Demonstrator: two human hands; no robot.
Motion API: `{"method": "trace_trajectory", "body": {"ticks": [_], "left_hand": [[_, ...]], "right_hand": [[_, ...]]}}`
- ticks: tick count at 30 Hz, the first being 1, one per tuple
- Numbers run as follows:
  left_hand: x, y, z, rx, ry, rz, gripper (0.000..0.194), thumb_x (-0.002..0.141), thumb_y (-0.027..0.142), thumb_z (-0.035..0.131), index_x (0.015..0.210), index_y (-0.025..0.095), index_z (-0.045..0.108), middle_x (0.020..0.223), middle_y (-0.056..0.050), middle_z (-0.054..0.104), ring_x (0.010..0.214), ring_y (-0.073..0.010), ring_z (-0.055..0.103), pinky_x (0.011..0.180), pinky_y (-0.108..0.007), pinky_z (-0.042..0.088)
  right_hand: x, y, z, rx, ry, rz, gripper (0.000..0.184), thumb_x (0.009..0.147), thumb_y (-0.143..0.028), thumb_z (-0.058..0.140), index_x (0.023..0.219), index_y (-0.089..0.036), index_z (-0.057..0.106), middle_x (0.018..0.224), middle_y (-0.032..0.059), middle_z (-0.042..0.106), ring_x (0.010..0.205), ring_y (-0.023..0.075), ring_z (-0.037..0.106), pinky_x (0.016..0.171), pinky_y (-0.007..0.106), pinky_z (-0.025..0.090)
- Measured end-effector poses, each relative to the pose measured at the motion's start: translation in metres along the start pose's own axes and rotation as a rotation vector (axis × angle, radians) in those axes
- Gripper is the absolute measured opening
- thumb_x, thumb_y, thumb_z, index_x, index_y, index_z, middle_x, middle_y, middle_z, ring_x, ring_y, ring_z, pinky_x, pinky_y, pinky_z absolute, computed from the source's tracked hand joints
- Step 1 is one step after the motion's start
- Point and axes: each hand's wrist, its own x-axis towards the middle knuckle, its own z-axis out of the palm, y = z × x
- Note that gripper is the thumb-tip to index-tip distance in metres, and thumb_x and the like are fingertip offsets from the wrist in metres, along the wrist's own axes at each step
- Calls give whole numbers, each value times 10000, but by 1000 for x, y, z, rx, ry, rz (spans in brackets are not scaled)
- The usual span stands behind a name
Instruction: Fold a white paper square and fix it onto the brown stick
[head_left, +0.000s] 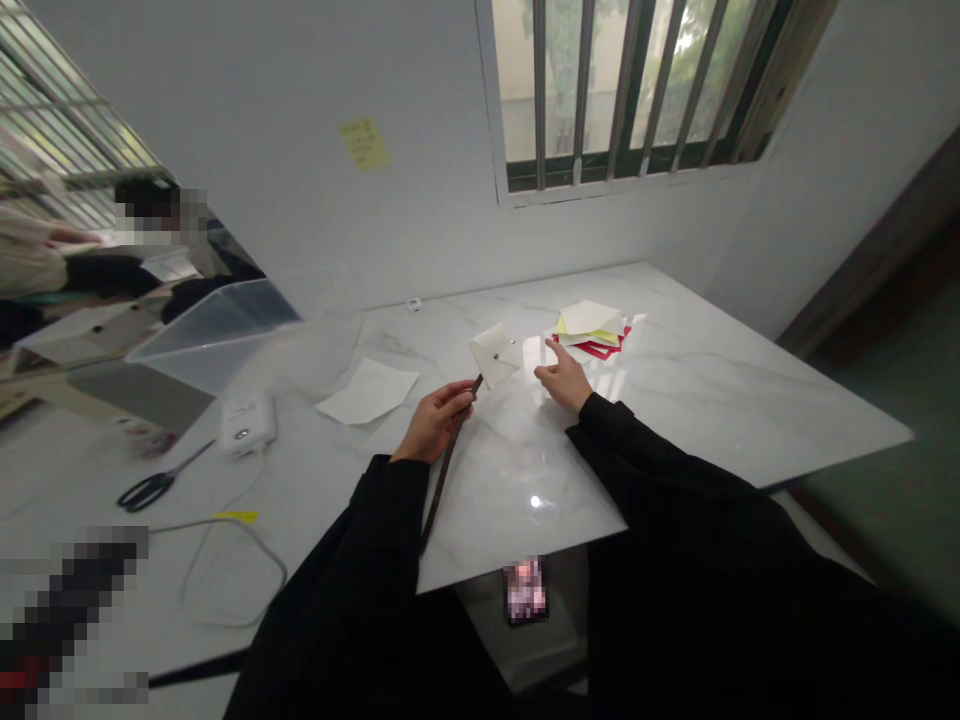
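Note:
My left hand point(433, 420) is closed around a dark brown stick, which slants down toward the table's near edge. At its upper end sits a cream folded-paper pinwheel point(495, 356) with a small dark dot at its centre. To the right of the pinwheel, my right hand point(564, 380) is apart from it, with the index finger stretched out and no object visible in it. Just beyond that hand lies a pile of cream, yellow and red paper point(592, 322). A loose white sheet point(369, 391) rests left of the pinwheel.
Black-handled scissors point(150, 490) and a white power strip point(247, 422) with a cable lie on the left. A clear plastic bin point(214, 335) stands behind them. People sit at the far left. A phone point(526, 590) is below the table point(697, 400) edge.

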Motion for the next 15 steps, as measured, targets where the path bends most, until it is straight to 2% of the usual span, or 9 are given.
{"method": "trace_trajectory", "body": {"ticks": [2,4,5,6,10,13,15], "left_hand": [[0,0,0,-7,4,4,446,633,325,930,1023,156,793,940,-57,745,797,-138,631,776,-277,498],[1,0,0,-22,10,9,454,618,326,940,1012,153,794,930,-57,743,801,-143,633,782,-284,500],[1,-1,0,-27,13,10,457,613,326,944,1009,153,794,931,-57,743,803,-143,634,784,-285,501],[1,-1,0,-30,15,9,461,609,326,946,1008,152,795,931,-57,742,804,-142,633,784,-284,500],[1,-1,0,-27,18,1,456,614,328,943,1011,156,798,933,-53,740,810,-136,628,777,-270,496],[1,0,0,-15,14,-1,448,628,329,934,1020,160,800,941,-52,738,798,-130,621,764,-263,495],[1,1,0,-9,15,-3,444,629,330,933,1018,162,802,932,-51,736,792,-128,618,757,-260,495]], "right_hand": [[-3,-3,0,-12,-267,-61,433,797,-234,568,1175,-113,740,632,-15,621,601,136,529,662,255,415],[-7,-6,1,-12,-567,-130,295,809,-260,546,900,-109,783,566,-23,553,547,111,462,592,244,358],[-8,-6,2,-10,-650,-150,285,816,-270,532,799,-112,769,544,-28,520,528,102,429,569,244,331],[-9,-7,4,-4,-673,-159,294,822,-273,516,743,-116,752,530,-33,491,516,95,402,557,246,309],[-7,-5,6,14,-552,-144,301,832,-260,494,761,-123,753,526,-43,460,515,95,382,564,252,290],[-3,-3,5,-41,-432,-138,279,829,-248,523,755,-130,765,550,-32,500,544,105,426,599,255,320],[-1,-2,4,-48,-313,-101,260,834,-238,543,842,-135,783,584,-23,544,572,114,470,626,253,352]]}}
